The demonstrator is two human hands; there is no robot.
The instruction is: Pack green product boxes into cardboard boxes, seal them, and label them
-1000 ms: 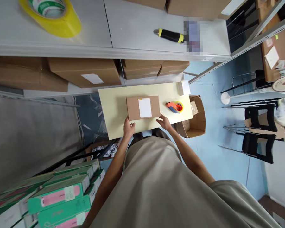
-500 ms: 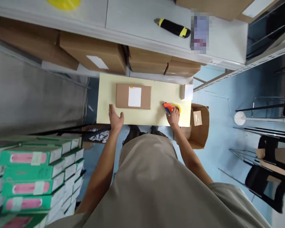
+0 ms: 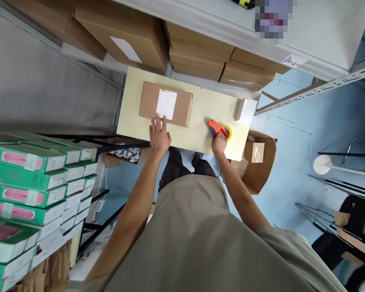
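Observation:
A brown cardboard box (image 3: 182, 107) with a white label (image 3: 166, 104) lies on the pale yellow table (image 3: 197, 140). My left hand (image 3: 160, 137) is open, its fingertips at the box's near edge by the label's lower end. Toward the table's right side, my right hand (image 3: 220, 144) is closed around the handle of an orange tape dispenser (image 3: 216, 126). A roll of yellow-edged tape (image 3: 227, 131) sits in the dispenser, and a blue part shows on its left side. The palm side of my right hand is hidden.
A small white box (image 3: 246, 111) stands at the table's right back corner. Beyond are a shelf (image 3: 322, 44) and large cartons (image 3: 197, 46). An open cardboard box (image 3: 266, 166) is right of the table; stacked green boxes (image 3: 24, 178) stand at the left.
My left hand has moved from beside the box to its near edge. The right hand keeps its hold on the tape dispenser. The camera view has shifted and turned, and the box appears slightly rotated.

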